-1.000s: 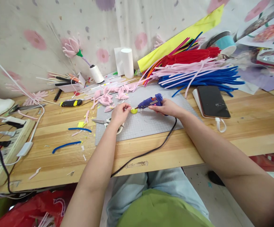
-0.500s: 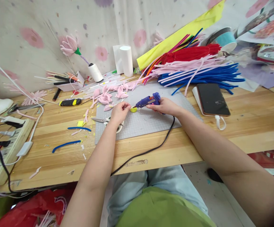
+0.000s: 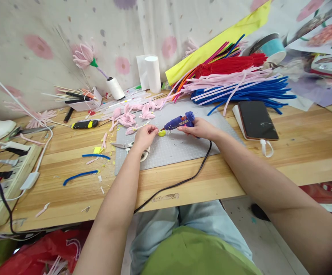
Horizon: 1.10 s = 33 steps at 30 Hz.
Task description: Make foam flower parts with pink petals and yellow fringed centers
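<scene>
In the head view my right hand (image 3: pixel 199 129) is wrapped round a blue hot glue gun (image 3: pixel 179 122), whose small red light is lit. Its nozzle points left, close to the fingertips of my left hand (image 3: pixel 147 134). Those fingers are pinched together; what they hold is too small to make out. A small yellow piece (image 3: pixel 161 133) shows just below the nozzle, beside the left fingertips. Under both hands lies a grey cutting mat (image 3: pixel 180 150). Scissors (image 3: pixel 121 145) with white handles lie partly hidden beneath my left wrist. Several pink fuzzy petal shapes (image 3: pixel 127 119) sit behind it.
Bundled blue pipe cleaners (image 3: pixel 246 91) and red ones (image 3: pixel 231 65) lie at the back right, near a phone (image 3: pixel 257 120). The gun's black cord (image 3: pixel 180 183) runs to the table's front edge. A power strip (image 3: pixel 20 168) stands left; a pink flower (image 3: pixel 85 56) rises behind.
</scene>
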Each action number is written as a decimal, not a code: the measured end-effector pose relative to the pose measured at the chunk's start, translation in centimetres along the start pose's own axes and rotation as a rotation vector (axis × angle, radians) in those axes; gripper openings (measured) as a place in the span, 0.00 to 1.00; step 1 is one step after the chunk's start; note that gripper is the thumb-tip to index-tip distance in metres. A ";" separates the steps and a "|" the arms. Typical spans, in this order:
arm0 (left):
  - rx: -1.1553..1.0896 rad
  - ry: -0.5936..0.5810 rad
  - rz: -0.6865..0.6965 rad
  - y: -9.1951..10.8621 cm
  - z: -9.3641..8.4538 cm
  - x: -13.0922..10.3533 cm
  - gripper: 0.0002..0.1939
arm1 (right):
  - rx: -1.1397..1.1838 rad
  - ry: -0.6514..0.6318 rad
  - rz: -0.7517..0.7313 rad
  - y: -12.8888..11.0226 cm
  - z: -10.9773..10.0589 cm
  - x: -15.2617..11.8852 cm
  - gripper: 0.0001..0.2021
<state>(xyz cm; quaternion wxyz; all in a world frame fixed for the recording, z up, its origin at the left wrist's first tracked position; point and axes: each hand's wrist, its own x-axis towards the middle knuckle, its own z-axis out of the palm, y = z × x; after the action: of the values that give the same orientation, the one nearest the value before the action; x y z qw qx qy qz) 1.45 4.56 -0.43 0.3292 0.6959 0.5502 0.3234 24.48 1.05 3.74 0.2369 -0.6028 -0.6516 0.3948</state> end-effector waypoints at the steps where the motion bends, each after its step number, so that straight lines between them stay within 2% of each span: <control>1: -0.003 -0.004 -0.001 0.0 0.0 0.0 0.07 | -0.009 -0.002 -0.001 -0.1 0.0 0.0 0.23; 7: -0.025 -0.010 -0.006 -0.3 0.0 0.1 0.07 | -0.046 0.000 0.031 0.1 -0.4 -0.1 0.23; 12: -0.029 -0.005 -0.002 -0.2 0.0 0.1 0.06 | 0.018 0.009 0.007 0.5 -1.0 -0.2 0.23; 21: -0.022 -0.018 -0.017 -0.1 0.0 0.2 0.07 | -0.001 -0.016 0.031 -0.6 -0.2 -0.3 0.21; 26: -0.038 -0.027 -0.029 0.2 -0.1 0.0 0.06 | -0.045 0.000 0.050 -0.2 -0.6 -0.2 0.22; 33: -0.029 -0.039 -0.042 0.3 -0.2 0.0 0.06 | 0.008 -0.025 -0.016 0.2 -0.8 -0.2 0.24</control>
<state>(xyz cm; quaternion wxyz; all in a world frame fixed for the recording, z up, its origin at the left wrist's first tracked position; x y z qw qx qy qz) 1.46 4.51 -0.06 0.3567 0.6855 0.5535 0.3105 25.26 1.00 4.06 0.2345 -0.5918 -0.6575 0.4031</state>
